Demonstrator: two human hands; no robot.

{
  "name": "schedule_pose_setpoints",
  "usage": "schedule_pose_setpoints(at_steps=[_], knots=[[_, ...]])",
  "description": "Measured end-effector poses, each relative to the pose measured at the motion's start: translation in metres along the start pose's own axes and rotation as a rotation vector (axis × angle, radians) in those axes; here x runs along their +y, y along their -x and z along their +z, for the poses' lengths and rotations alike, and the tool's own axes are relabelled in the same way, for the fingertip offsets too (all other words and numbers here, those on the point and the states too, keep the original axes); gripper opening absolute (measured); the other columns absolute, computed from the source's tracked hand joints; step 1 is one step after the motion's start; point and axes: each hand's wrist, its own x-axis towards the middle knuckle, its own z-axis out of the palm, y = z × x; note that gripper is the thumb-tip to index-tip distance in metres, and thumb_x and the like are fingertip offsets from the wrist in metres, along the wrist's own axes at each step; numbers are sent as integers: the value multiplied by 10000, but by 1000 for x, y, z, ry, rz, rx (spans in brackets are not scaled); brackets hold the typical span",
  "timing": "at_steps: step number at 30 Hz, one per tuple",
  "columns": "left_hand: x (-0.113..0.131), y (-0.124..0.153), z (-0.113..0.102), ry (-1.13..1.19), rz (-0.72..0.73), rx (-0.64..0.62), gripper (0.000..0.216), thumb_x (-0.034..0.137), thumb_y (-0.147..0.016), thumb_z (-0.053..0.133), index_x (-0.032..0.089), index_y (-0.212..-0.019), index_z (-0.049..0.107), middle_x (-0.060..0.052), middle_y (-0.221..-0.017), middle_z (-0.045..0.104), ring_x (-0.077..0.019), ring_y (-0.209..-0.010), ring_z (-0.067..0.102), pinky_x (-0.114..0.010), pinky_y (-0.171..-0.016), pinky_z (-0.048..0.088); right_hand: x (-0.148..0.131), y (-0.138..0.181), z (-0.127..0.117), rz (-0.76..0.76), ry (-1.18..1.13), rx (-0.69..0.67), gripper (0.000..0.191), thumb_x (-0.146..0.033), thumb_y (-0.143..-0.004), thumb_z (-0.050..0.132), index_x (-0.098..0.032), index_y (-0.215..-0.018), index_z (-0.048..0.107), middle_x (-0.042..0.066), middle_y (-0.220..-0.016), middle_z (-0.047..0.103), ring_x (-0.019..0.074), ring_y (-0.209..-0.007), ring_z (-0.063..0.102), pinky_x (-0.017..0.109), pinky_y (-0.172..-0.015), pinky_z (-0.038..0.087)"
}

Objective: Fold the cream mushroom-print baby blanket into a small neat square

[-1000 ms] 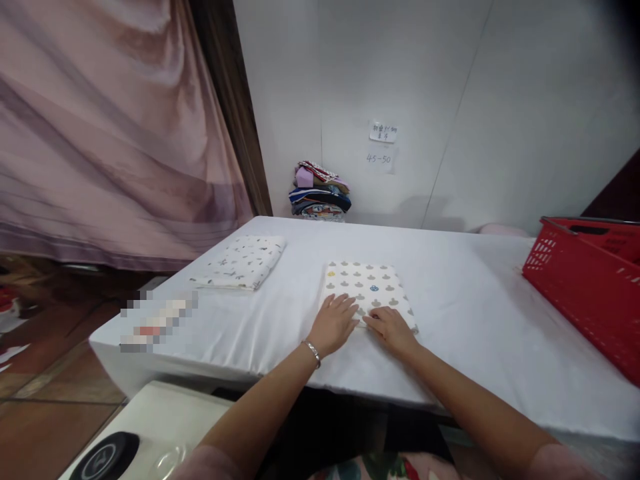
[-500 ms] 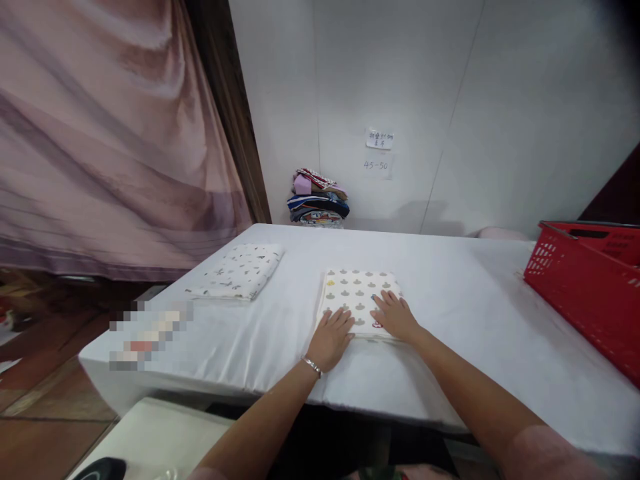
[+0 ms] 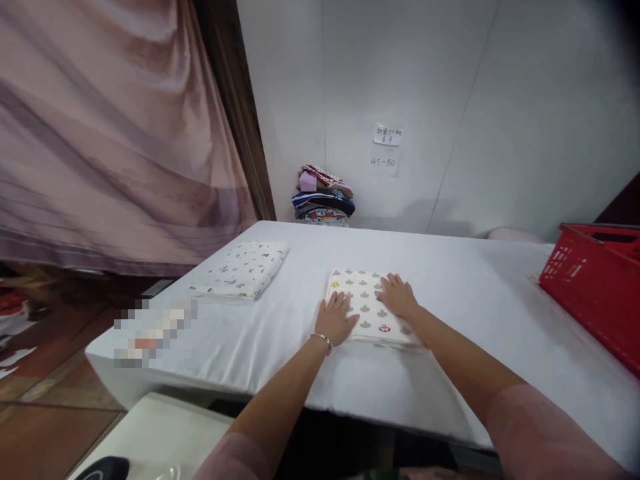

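A folded white cloth (image 3: pixel 367 308) with rows of grey mushroom-like prints, one yellow and one red, lies on the white-covered table (image 3: pixel 300 360) in front of me. My left hand (image 3: pixel 336 320) rests flat on its left side, fingers apart, a bracelet round the wrist. On its upper right part lies my right hand (image 3: pixel 397 295), palm down with fingers spread. Both hands touch the top of the cloth and grip nothing. Farther left, a second folded white cloth (image 3: pixel 243 270) with small dark prints lies flat.
A red basket (image 3: pixel 595 293) stands at the table's right end. Behind the far edge rises a pile of folded clothes (image 3: pixel 323 197) against the wall, near paper notes (image 3: pixel 385 160). A pink curtain (image 3: pixel 125 133) hangs at left. Below the table's front left is a white surface (image 3: pixel 160 433).
Both hands have slid away from me over the cloth, the left to its left edge and the right towards its upper right. The view has shifted slightly.
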Motion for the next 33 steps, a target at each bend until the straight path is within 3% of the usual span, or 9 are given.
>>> schedule_pose_setpoints(at_steps=[3,6,10,13,18,23,28,33], knots=[[-1,2,-1,24,13,25,500,486,-865,369,253,-1304,422,-62,-1437,329,-261,-1336,240,-522,-1049,230,9,-6,13,2,17,2,556,-510,-890,282,-216,-1358,338,86,-1486,193,278,-1358,116,534,-1021,204],[-4,-5,-8,85,-4,117,377,439,-867,408,257,-1170,538,-59,-1328,476,-241,-1236,392,-469,-986,335,13,-5,21,-6,35,39,558,-518,-895,253,-224,-1363,329,82,-1486,194,273,-1358,117,530,-1023,203],[-12,-31,-23,86,-168,243,289,358,-853,459,182,-1037,593,-104,-1089,605,-233,-1033,528,-375,-860,419,14,-2,23,-16,34,57,559,-514,-895,254,-227,-1370,320,83,-1483,201,271,-1357,118,534,-1021,205],[-18,-53,-31,87,-334,129,303,376,-828,488,150,-1011,573,-135,-1046,612,-250,-981,559,-360,-801,435,14,-2,22,-13,26,52,565,-517,-894,254,-223,-1372,322,84,-1485,198,273,-1357,118,536,-1021,208],[-22,-72,-38,289,-539,-72,343,432,-799,493,164,-1008,535,-112,-1002,646,-218,-907,607,-295,-704,452,13,-1,21,-11,35,68,555,-503,-896,277,-212,-1364,337,79,-1481,213,267,-1356,126,525,-1023,216],[-26,-74,-40,311,-526,-129,274,416,-767,523,176,-884,583,-97,-965,661,-213,-862,621,-271,-654,447,12,0,20,-17,41,76,540,-492,-897,286,-216,-1357,345,82,-1478,221,263,-1352,138,523,-1018,217],[-31,-74,-40,290,-507,-140,274,384,-783,500,163,-920,586,-110,-1001,650,-223,-909,609,-276,-689,444,13,0,21,-23,29,75,539,-503,-894,271,-231,-1354,344,74,-1475,227,262,-1350,142,526,-1018,219],[-28,-84,-38,263,-536,-153,388,509,-834,404,180,-945,577,-114,-988,653,-212,-856,625,-272,-663,457,12,0,21,-6,65,65,538,-498,-896,254,-237,-1361,323,60,-1479,212,254,-1353,123,517,-1027,209]])
